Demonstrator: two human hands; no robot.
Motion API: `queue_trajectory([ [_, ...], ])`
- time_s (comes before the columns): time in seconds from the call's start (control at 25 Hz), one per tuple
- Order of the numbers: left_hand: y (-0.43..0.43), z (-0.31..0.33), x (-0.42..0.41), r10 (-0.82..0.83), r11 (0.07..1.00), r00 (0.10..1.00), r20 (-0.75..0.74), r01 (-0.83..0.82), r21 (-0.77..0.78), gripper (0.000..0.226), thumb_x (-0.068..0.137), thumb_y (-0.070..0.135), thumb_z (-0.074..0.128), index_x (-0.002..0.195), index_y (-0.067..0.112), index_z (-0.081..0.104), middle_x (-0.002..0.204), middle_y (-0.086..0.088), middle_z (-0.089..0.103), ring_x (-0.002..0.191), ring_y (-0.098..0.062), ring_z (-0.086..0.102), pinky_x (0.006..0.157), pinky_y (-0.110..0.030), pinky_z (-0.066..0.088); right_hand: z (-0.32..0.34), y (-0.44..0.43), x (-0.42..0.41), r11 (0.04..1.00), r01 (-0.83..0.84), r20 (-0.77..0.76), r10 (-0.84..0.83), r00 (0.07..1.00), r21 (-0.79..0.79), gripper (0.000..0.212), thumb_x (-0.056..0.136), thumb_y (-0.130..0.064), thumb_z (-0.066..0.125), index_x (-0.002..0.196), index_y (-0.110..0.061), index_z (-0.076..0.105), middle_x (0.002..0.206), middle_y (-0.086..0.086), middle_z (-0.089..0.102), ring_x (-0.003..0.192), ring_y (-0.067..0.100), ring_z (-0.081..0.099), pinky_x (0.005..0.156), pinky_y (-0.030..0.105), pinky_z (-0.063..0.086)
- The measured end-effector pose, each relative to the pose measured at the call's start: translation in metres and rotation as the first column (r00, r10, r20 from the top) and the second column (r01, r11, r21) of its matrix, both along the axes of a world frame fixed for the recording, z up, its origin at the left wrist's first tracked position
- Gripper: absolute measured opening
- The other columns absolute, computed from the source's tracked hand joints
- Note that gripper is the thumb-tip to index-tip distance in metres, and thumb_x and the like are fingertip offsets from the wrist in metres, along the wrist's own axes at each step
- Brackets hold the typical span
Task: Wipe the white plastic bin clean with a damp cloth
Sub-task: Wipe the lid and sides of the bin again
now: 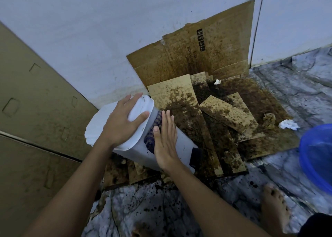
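The white plastic bin (185, 147) lies tilted on stained cardboard, its lid end toward the wall at the left. My left hand (124, 123) holds the lid end, thumb curled over its rim and fingers spread on top. My right hand (166, 143) lies flat with straight fingers on the bin's side, pressing a dark patterned cloth (152, 132) against it. Only the cloth's edge shows from under the palm. A few dark specks mark the bin's white side.
Soiled brown cardboard sheets (215, 121) cover the floor and lean on the white wall. Crumpled white tissues (288, 124) and a brown wad lie at the right. A blue basin (318, 156) sits at the right edge. Cardboard boxes (36, 111) stand left. My bare foot (274, 204) rests on the speckled floor.
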State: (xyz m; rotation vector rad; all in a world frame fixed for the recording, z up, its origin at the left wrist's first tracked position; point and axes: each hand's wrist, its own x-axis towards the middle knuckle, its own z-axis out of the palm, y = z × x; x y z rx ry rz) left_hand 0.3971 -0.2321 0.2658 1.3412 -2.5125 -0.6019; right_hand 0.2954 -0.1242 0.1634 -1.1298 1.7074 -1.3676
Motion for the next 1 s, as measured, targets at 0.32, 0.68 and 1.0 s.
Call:
queue_trajectory([
  [0.32, 0.006, -0.002, -0.003, 0.001, 1.000, 1.000, 0.001, -0.001, -0.008, 0.071, 0.083, 0.081, 0.038, 0.148, 0.060, 0.022, 0.165, 0.013, 0.026, 0.153, -0.010, 0.018, 0.120, -0.058, 0.025, -0.008, -0.009, -0.010, 0.998, 0.010, -0.044, -0.013, 0.999, -0.070, 0.058, 0.106, -0.051, 0.018, 0.160, -0.039, -0.002, 0.165, -0.023, -0.014, 0.150, -0.001, -0.021, 0.123, 0.039, -0.012],
  [0.68, -0.003, -0.001, 0.007, 0.024, 1.000, 1.000, -0.009, -0.024, 0.018, 0.066, 0.085, 0.080, 0.039, 0.147, 0.061, 0.026, 0.162, 0.018, 0.027, 0.151, -0.007, 0.022, 0.120, -0.052, 0.027, -0.088, 0.004, -0.030, 0.993, 0.110, -0.022, -0.109, 0.994, 0.051, 0.056, 0.102, -0.059, 0.014, 0.157, -0.046, 0.010, 0.167, -0.021, 0.003, 0.153, -0.001, -0.007, 0.125, 0.049, 0.002],
  [1.0, 0.001, 0.000, 0.000, 0.005, 1.000, 1.000, -0.013, -0.005, 0.000, 0.063, 0.087, 0.079, 0.040, 0.146, 0.062, 0.027, 0.162, 0.017, 0.029, 0.150, -0.009, 0.025, 0.118, -0.049, 0.029, -0.112, 0.018, -0.044, 0.984, 0.138, 0.047, -0.144, 0.988, 0.108, 0.047, 0.100, -0.060, 0.014, 0.146, -0.053, 0.014, 0.165, -0.016, 0.014, 0.152, -0.001, 0.002, 0.125, 0.048, 0.004],
])
